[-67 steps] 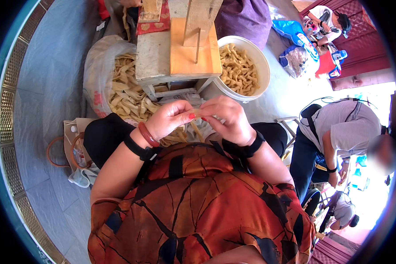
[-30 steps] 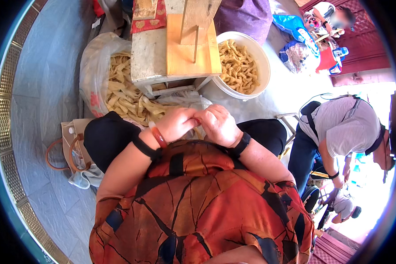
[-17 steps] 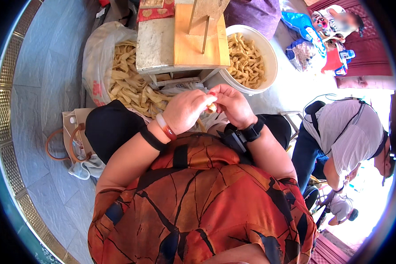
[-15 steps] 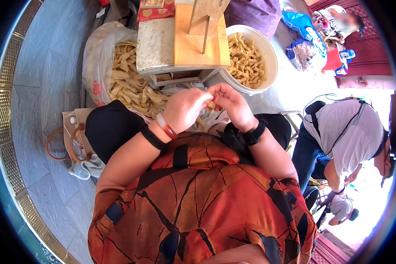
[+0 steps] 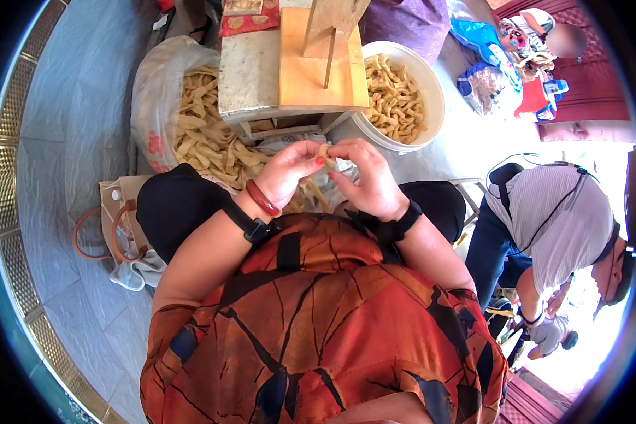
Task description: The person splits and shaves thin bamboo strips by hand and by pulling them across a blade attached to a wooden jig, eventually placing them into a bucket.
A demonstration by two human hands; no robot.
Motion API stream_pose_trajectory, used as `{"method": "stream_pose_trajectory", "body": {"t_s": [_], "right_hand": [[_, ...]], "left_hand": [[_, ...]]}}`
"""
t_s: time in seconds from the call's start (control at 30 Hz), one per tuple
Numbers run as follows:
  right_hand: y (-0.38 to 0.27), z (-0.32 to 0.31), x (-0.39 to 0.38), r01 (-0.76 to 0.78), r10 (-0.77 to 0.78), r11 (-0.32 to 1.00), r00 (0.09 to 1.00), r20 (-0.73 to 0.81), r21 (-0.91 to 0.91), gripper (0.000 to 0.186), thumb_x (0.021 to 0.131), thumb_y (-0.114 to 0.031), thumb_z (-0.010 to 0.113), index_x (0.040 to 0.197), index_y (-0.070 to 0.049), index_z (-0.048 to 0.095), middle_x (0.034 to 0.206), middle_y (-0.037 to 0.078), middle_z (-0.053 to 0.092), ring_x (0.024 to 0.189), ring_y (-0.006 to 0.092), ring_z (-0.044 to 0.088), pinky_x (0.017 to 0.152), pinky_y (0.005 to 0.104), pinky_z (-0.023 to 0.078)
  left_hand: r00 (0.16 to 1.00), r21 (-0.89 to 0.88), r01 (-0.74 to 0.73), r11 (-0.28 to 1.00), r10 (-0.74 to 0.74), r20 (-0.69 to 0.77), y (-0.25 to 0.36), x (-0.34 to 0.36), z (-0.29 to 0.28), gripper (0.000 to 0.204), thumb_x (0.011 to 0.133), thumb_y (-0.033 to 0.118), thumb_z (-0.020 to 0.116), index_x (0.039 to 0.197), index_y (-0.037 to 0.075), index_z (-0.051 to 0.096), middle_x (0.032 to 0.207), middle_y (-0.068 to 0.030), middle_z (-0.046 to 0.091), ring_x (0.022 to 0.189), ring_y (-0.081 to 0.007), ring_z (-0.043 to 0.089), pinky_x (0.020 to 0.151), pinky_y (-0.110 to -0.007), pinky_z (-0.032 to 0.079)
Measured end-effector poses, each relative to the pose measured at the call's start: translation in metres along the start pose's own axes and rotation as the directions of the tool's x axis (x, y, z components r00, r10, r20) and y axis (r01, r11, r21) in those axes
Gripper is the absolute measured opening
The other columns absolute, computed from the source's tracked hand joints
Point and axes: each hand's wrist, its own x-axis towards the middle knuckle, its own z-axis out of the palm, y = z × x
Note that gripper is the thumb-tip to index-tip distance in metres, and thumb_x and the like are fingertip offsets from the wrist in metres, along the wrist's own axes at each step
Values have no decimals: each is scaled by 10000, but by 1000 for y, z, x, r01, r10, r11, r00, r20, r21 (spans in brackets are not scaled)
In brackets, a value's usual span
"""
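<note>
Head view: small, curled, tan strip (image 5: 324,157) being held up

It is being pinched by the thumb and finger of the bare left hand (image 5: 288,175) and touched by a fingertip of the bare right hand (image 5: 369,178), which is being held loosely open, thumb apart. Flat tan strips (image 5: 219,148) are being held in a translucent plastic bag (image 5: 154,85), short tan twists (image 5: 393,99) in a round white bucket (image 5: 437,109).

Smooth wooden board (image 5: 300,90), crinkled plastic bag (image 5: 154,106), glossy cloth shirt (image 5: 293,328), held piece (image 5: 324,155) perhaps matt
</note>
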Motion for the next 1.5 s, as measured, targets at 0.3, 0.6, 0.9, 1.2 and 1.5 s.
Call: {"method": "stream_pose_trajectory", "body": {"t_s": [0.3, 0.6, 0.9, 1.2, 1.5], "right_hand": [[14, -1, 1, -669, 511, 468, 738, 440, 578, 198, 959, -188, 519, 881, -14, 571, 817, 40, 641, 727, 128, 591, 651, 254, 467], [-29, -12, 10, -331, 224, 919, 886, 406, 213, 211, 908, -140, 541, 743, -9, 545, 659, 153, 537, 628, 341, 535, 593, 397, 438], [-26, -11, 21, -11, 1, 999, 975, 223, 43, 155, 764, -41, 655, 853, -48, 529, 712, 137, 562, 679, 352, 568, 590, 404, 456], [-6, -31, 25, -41, 42, 999, 998, 44, -18, 148, 760, 27, 641, 859, -43, 556, 735, 101, 592, 649, 281, 598, 565, 347, 471], [33, -37, 102, 24, -48, 991, 982, -181, -134, 63, 821, -37, 602, 876, -54, 575, 789, 122, 600, 676, 298, 608, 604, 370, 494]], "left_hand": [[965, 352, -233, 906, 261, -32, -1, 1, 6, 151, 941, 90, 549, 1065, 14, 590, 1000, -12, 593, 878, -83, 534, 824, -242, 438], [846, 733, -198, 650, 491, -206, 36, 3, 2, 172, 977, 169, 487, 945, 34, 588, 755, 15, 583, 590, -27, 430, 572, -190, 375], [784, 838, -312, 447, 620, -38, 31, 3, 28, 123, 956, 145, 534, 973, 28, 568, 791, -19, 597, 666, -80, 527, 621, -227, 433], [998, 704, 34, 710, 13, -61, 80, -2, 8, 187, 965, 222, 514, 885, 64, 575, 705, 37, 507, 618, -35, 440, 550, -185, 367], [886, 840, -80, 536, 424, -187, 117, 63, 16, 203, 934, 226, 550, 849, 47, 589, 640, -15, 549, 565, -94, 484, 542, -233, 393]]}}
